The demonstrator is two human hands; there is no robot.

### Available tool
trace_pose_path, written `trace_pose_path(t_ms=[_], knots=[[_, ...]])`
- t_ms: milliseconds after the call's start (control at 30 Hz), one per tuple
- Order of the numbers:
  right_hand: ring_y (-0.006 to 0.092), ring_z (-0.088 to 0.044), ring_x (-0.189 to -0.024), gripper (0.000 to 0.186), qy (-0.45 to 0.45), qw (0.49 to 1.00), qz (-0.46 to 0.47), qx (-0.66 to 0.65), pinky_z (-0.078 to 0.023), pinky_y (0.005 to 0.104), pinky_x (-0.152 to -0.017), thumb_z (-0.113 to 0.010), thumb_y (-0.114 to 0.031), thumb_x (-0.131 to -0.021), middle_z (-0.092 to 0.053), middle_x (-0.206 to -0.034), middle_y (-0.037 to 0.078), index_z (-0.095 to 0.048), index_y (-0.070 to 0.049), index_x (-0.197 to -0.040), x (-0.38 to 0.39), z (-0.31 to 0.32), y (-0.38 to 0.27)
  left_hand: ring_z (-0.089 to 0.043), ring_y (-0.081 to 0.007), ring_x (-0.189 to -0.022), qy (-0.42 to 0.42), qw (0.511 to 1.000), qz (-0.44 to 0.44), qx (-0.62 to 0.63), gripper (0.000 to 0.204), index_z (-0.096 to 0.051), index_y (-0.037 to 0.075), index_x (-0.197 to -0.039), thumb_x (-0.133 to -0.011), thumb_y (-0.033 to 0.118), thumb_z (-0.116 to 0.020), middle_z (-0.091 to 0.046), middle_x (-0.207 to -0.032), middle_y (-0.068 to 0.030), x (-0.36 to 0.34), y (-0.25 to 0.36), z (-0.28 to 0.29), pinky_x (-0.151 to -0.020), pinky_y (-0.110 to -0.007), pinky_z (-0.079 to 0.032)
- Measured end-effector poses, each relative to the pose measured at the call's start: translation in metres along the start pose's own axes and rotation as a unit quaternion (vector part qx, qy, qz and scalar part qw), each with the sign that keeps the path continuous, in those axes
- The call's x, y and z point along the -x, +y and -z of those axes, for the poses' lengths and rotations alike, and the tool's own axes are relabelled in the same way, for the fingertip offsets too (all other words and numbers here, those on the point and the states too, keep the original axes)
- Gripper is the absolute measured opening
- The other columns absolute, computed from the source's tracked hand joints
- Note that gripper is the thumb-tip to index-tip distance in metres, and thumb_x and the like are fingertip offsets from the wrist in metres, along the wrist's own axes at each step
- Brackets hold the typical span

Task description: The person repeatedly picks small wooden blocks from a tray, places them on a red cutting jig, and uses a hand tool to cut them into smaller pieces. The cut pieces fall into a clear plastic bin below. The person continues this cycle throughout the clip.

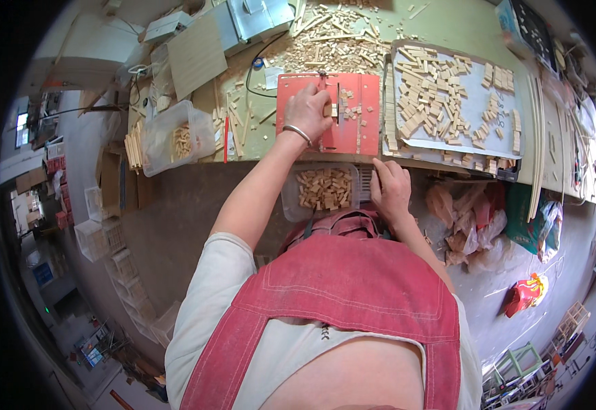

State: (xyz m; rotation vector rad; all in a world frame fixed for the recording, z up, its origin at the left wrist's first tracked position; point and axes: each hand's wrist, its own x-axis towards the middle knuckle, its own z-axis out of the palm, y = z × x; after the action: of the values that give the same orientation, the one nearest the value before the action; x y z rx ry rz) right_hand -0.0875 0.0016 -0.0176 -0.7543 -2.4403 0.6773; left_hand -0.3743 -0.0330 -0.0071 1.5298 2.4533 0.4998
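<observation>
My left hand rests on a red board with a slot and small metal fittings, its curled fingers on a small wooden block beside the slot. Small wooden squares lie scattered on the board's right part. Lower and to the right, my right hand is by the bench edge, fingers bent; what it may hold is too small to make out. Below the board, beside that hand, is a clear plastic bin full of small wooden pieces.
A tray of wooden blocks sits right of the board. Offcuts pile behind it. Left are a clear container, a plywood sheet and a cable. Bags lie under the bench's right side; long strips lean at right.
</observation>
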Motion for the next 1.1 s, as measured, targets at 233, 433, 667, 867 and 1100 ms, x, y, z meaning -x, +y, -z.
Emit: trace_pose_path(t_ms=[233, 433, 667, 867, 1100], knots=[[0.0331, -0.062, -0.081, 0.028, 0.007, 1.0, -0.02, -0.013, -0.044, 0.0467, -0.07, -0.07, -0.005, -0.085, -0.062, -0.087, 0.012, -0.069, -0.004, -0.113, 0.008, 0.015, 0.014, -0.065, -0.0351, -0.097, 0.066, 0.994, -0.083, 0.029, 0.03, -0.067, 0.011, -0.097, -0.076, 0.024, -0.084, -0.061, -0.1, -0.0125, 0.029, 0.001, -0.008, -0.081, -0.05, -0.054], [0.0339, -0.063, -0.107, 0.056, -0.053, 0.994, 0.063, -0.077, -0.049, 0.0466, -0.092, -0.075, -0.017, -0.083, -0.064, -0.116, 0.015, -0.059, -0.004, -0.135, -0.01, 0.032, 0.0, -0.06, -0.0334, -0.099, -0.006, 0.992, -0.113, 0.047, 0.034, -0.062, 0.011, -0.093, -0.066, 0.013, -0.082, -0.059, -0.101, -0.0103, 0.107, 0.066, 0.01, -0.085, -0.048, -0.046], [0.0267, -0.062, -0.095, 0.016, -0.111, 0.985, 0.132, -0.025, -0.046, 0.0396, -0.085, -0.074, -0.019, -0.076, -0.06, -0.093, 0.008, -0.066, -0.01, -0.087, -0.012, 0.051, 0.019, -0.062, -0.0283, -0.089, 0.001, 0.989, -0.112, 0.101, 0.035, -0.063, 0.01, -0.094, -0.069, 0.019, -0.085, -0.061, -0.088, -0.0067, 0.122, 0.136, -0.011, -0.084, -0.043, -0.044], [0.0284, -0.062, -0.094, 0.017, -0.132, 0.982, 0.133, -0.006, -0.047, 0.0405, -0.086, -0.072, -0.018, -0.077, -0.06, -0.093, 0.009, -0.066, -0.008, -0.089, -0.019, 0.106, 0.066, -0.063, -0.0287, -0.089, 0.032, 0.986, -0.115, 0.112, 0.033, -0.063, 0.009, -0.095, -0.071, 0.017, -0.084, -0.063, -0.089, -0.0069, 0.091, 0.196, -0.03, -0.083, -0.043, -0.044], [0.0355, -0.064, -0.084, 0.025, -0.011, 0.999, -0.011, 0.043, -0.05, 0.0488, -0.076, -0.077, -0.017, -0.072, -0.065, -0.089, 0.014, -0.069, -0.006, -0.093, -0.043, 0.203, 0.203, -0.065, -0.0335, -0.104, 0.013, 0.98, -0.039, 0.196, 0.065, -0.057, 0.005, -0.138, -0.078, 0.008, -0.084, -0.062, -0.126, -0.0149, 0.064, 0.246, -0.043, -0.093, -0.045, -0.053]])
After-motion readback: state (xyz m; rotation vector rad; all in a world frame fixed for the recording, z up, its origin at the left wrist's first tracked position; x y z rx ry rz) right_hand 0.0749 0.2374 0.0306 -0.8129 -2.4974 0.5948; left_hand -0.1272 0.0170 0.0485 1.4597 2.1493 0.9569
